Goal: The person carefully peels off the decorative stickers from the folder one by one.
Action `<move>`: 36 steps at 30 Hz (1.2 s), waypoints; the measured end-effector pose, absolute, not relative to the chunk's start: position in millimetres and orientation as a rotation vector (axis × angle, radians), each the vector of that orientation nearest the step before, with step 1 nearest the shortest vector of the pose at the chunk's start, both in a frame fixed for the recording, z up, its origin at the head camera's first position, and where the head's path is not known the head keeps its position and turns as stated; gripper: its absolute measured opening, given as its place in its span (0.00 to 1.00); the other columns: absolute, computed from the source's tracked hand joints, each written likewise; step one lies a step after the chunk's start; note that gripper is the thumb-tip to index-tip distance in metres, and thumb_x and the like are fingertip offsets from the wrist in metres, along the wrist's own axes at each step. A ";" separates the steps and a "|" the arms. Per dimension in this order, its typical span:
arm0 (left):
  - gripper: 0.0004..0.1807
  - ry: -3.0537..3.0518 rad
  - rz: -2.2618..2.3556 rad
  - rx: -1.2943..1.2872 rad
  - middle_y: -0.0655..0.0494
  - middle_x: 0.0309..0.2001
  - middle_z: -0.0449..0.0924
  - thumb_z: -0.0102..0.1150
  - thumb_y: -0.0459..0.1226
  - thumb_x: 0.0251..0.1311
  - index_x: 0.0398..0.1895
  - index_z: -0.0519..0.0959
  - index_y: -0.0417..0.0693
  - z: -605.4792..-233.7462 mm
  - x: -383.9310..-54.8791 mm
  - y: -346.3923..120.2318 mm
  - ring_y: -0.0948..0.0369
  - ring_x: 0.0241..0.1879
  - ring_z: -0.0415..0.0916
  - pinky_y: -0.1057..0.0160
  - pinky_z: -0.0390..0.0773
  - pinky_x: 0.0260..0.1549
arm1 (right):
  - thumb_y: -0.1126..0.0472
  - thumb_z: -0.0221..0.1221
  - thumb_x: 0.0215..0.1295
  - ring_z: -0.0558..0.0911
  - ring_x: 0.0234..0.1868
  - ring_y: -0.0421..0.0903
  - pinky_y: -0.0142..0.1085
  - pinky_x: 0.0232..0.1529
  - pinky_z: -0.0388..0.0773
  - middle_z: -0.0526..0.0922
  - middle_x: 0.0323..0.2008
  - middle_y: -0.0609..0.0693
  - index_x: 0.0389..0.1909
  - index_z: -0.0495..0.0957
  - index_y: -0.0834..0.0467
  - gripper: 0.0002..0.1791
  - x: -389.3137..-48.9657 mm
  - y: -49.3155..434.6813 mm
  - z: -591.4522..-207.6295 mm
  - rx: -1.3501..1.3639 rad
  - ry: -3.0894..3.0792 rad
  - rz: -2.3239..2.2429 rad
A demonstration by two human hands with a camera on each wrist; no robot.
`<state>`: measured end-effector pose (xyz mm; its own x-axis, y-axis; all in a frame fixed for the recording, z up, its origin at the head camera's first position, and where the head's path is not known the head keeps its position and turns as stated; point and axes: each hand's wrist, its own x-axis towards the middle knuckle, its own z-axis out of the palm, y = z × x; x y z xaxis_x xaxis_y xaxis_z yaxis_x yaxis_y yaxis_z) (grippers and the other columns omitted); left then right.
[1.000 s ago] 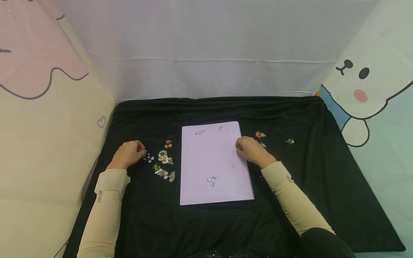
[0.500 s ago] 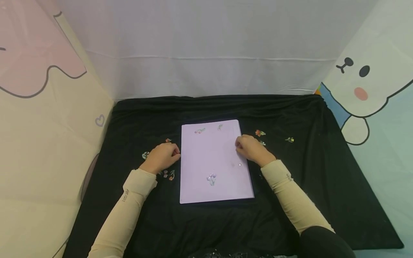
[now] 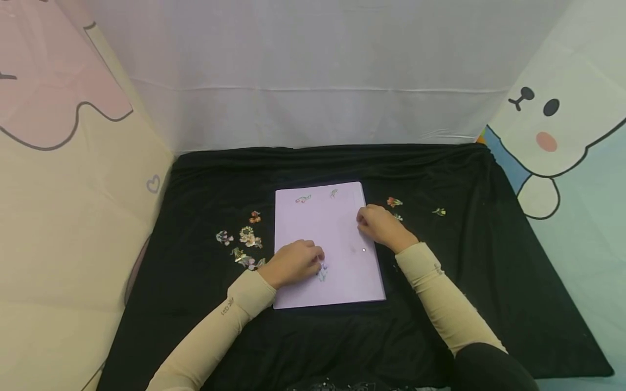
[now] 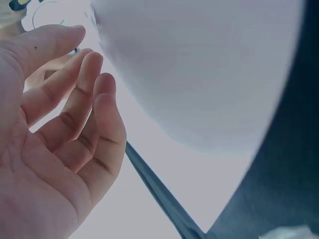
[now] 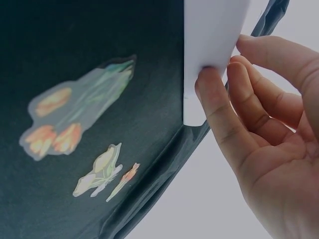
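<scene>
A pale lilac board (image 3: pixel 337 228) lies on the black cloth. My left hand (image 3: pixel 296 263) is over its lower left part, fingertips right beside a purple flower sticker (image 3: pixel 321 274). In the left wrist view, the fingers of my left hand (image 4: pixel 65 114) are loosely bent, with a gap at the thumb tip and no sticker showing between them. My right hand (image 3: pixel 383 225) rests at the board's right edge. Seen from the right wrist, one of its fingertips (image 5: pixel 210 82) presses against the board's white side (image 5: pixel 214 40). Two small flower stickers (image 3: pixel 303 199) lie near the board's top.
Several flower stickers (image 3: pixel 246 234) lie clustered on the black cloth (image 3: pixel 313 336) left of the board. To the right are an orange tulip sticker (image 3: pixel 394 202) and a yellow flower sticker (image 3: pixel 439 212). A white curtain (image 3: pixel 313 114) hangs behind.
My left hand has moved from the stickers at the left, rightward over the board, down to the purple flower sticker. The right hand has stayed at the board's right edge.
</scene>
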<state>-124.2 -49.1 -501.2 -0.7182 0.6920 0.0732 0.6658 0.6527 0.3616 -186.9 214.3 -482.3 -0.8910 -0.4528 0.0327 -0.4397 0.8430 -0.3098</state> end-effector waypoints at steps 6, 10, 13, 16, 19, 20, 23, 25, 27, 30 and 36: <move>0.06 2.774 0.526 1.198 0.60 0.31 0.80 0.64 0.34 0.60 0.38 0.87 0.51 -501.4 -119.5 -42.9 0.64 0.27 0.72 0.65 0.75 0.28 | 0.69 0.62 0.62 0.81 0.37 0.52 0.44 0.40 0.80 0.82 0.34 0.58 0.38 0.82 0.66 0.05 -187.5 214.4 -482.6 -0.713 2.970 -0.483; 0.05 2.794 0.502 1.235 0.59 0.30 0.80 0.65 0.33 0.58 0.35 0.86 0.53 -502.5 -120.2 -42.9 0.63 0.27 0.73 0.64 0.75 0.28 | 0.69 0.62 0.62 0.81 0.37 0.52 0.44 0.40 0.80 0.82 0.34 0.58 0.38 0.82 0.66 0.05 -188.2 214.7 -482.4 -0.707 2.971 -0.483; 0.05 2.801 0.476 1.260 0.59 0.29 0.79 0.66 0.33 0.57 0.34 0.87 0.53 -503.9 -121.6 -43.9 0.63 0.26 0.72 0.64 0.76 0.28 | 0.69 0.62 0.62 0.81 0.37 0.52 0.44 0.41 0.80 0.82 0.34 0.58 0.38 0.82 0.66 0.05 -188.2 214.6 -481.9 -0.703 2.965 -0.489; 0.04 2.820 0.444 1.273 0.59 0.29 0.79 0.65 0.34 0.59 0.35 0.87 0.53 -505.5 -123.5 -44.9 0.64 0.26 0.72 0.64 0.76 0.28 | 0.69 0.62 0.62 0.81 0.38 0.53 0.45 0.41 0.80 0.82 0.34 0.58 0.38 0.82 0.66 0.06 -188.0 214.1 -481.2 -0.696 2.961 -0.489; 0.03 2.848 0.422 1.289 0.59 0.29 0.79 0.66 0.36 0.61 0.36 0.87 0.52 -506.0 -123.9 -45.0 0.64 0.26 0.72 0.64 0.76 0.29 | 0.68 0.62 0.62 0.81 0.38 0.53 0.45 0.42 0.80 0.82 0.35 0.58 0.38 0.82 0.66 0.05 -187.9 213.7 -480.8 -0.686 2.960 -0.481; 0.03 2.850 0.423 1.290 0.59 0.29 0.80 0.66 0.37 0.62 0.35 0.87 0.51 -505.9 -123.6 -44.5 0.64 0.26 0.72 0.64 0.76 0.29 | 0.68 0.62 0.63 0.81 0.38 0.53 0.45 0.42 0.80 0.82 0.35 0.58 0.38 0.82 0.66 0.05 -188.0 213.5 -480.6 -0.686 2.960 -0.480; 0.03 2.846 0.431 1.296 0.59 0.28 0.80 0.65 0.36 0.63 0.33 0.87 0.50 -505.7 -121.4 -41.9 0.64 0.26 0.73 0.64 0.76 0.28 | 0.68 0.62 0.63 0.81 0.38 0.53 0.45 0.42 0.80 0.82 0.35 0.58 0.38 0.82 0.66 0.05 -188.1 213.4 -480.6 -0.685 2.957 -0.477; 0.04 2.849 0.432 1.281 0.59 0.27 0.80 0.65 0.36 0.63 0.31 0.87 0.49 -505.6 -119.4 -39.2 0.63 0.26 0.73 0.64 0.76 0.28 | 0.68 0.63 0.63 0.81 0.38 0.53 0.45 0.42 0.80 0.82 0.35 0.58 0.38 0.82 0.66 0.05 -187.8 213.4 -480.4 -0.684 2.958 -0.480; 0.05 2.867 0.409 1.259 0.59 0.27 0.79 0.65 0.36 0.63 0.30 0.87 0.50 -507.1 -117.4 -36.8 0.63 0.26 0.73 0.64 0.76 0.28 | 0.68 0.63 0.62 0.81 0.37 0.53 0.45 0.42 0.80 0.82 0.34 0.58 0.38 0.82 0.66 0.05 -187.4 213.6 -480.1 -0.686 2.963 -0.482; 0.05 2.917 0.345 1.243 0.59 0.26 0.78 0.65 0.34 0.62 0.29 0.86 0.49 -508.9 -113.6 -33.7 0.63 0.25 0.72 0.65 0.76 0.26 | 0.69 0.63 0.62 0.81 0.37 0.53 0.45 0.42 0.80 0.82 0.34 0.58 0.38 0.82 0.66 0.05 -187.0 213.7 -480.1 -0.696 2.964 -0.486; 0.05 2.980 0.239 1.244 0.57 0.25 0.78 0.66 0.30 0.59 0.27 0.85 0.47 -511.4 -109.5 -29.7 0.63 0.23 0.71 0.65 0.76 0.23 | 0.69 0.63 0.62 0.81 0.37 0.53 0.45 0.42 0.80 0.82 0.35 0.58 0.38 0.82 0.66 0.05 -187.2 213.9 -481.0 -0.688 2.964 -0.492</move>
